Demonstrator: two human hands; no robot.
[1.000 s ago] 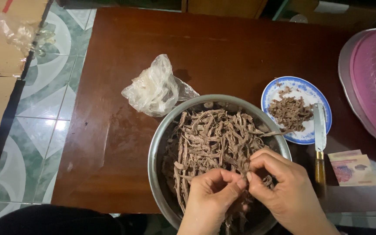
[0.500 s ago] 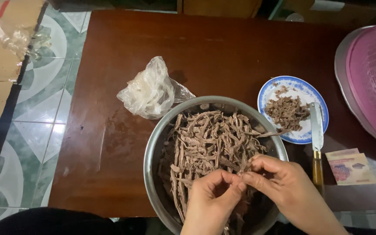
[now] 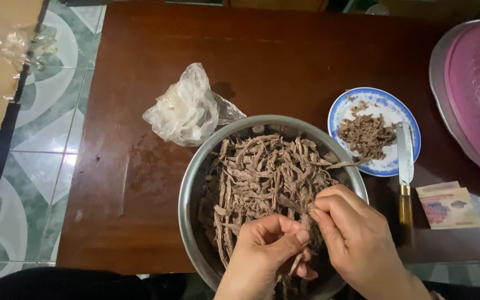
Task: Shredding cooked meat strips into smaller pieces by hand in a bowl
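A round metal bowl (image 3: 191,183) sits at the near edge of a dark wooden table (image 3: 284,61), filled with a pile of brown shredded strips (image 3: 262,172). Both hands work over the bowl's near side. My left hand (image 3: 265,253) and my right hand (image 3: 356,239) pinch the same brown strip (image 3: 305,218) between their fingertips, which meet just above the pile. A blue-rimmed white plate (image 3: 351,108) to the right of the bowl holds a small heap of finer brown bits (image 3: 366,133).
A knife (image 3: 404,166) lies with its blade on the plate's right edge, handle toward me. A crumpled clear plastic bag (image 3: 187,108) lies left of the bowl. A pink mesh cover (image 3: 473,83) stands at the right. Paper notes (image 3: 448,204) lie near the knife handle. Tiled floor (image 3: 45,144) lies on the left.
Both hands have stayed over the bowl's near side, fingertips shifting slightly on the strip. The view has drifted a little; nothing else on the table has moved.
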